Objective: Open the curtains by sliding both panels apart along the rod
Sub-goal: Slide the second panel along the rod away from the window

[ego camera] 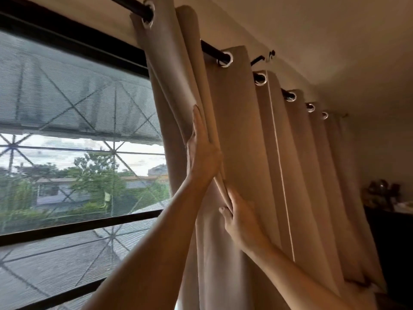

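Observation:
A beige curtain panel (pixel 241 135) with metal eyelets hangs in folds from a black rod (pixel 212 49) that runs up and to the left across the frame. My left hand (pixel 201 151) lies flat, fingers up, against the left side of a forward fold of the panel. My right hand (pixel 238 215) sits lower, with its thumb and fingers closed around the edge of that same fold. The panel covers the right part of the window; its lower end is out of view.
The uncovered window (pixel 73 135) with a black frame and mesh screen fills the left side, trees and roofs outside. A rod bracket (pixel 264 58) is fixed to the wall above. A dark cabinet (pixel 393 231) with objects on top stands at the far right.

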Demonstrator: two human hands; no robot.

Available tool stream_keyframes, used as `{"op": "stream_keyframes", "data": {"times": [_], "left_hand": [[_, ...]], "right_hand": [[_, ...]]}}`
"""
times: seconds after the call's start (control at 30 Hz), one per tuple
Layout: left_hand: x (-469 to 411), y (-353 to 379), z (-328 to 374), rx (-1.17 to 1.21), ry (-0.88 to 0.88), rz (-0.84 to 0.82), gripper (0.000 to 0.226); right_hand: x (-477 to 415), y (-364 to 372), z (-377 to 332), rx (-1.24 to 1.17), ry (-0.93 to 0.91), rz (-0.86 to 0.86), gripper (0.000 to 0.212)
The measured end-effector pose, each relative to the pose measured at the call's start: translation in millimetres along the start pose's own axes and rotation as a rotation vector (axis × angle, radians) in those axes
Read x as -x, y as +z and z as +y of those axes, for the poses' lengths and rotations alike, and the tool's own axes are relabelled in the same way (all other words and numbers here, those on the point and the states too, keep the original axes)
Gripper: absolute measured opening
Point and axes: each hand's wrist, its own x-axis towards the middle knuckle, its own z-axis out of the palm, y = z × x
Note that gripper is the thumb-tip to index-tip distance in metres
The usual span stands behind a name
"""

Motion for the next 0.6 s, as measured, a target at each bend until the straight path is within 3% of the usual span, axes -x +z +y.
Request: {"op": "stream_keyframes", "data": {"times": [0.6], "left_hand": [[-18,163,-43,0.171,0.099,-0.074,0.088]], "right_hand": [[-56,-12,153,0.092,-0.003,0.016,0.052]]}}
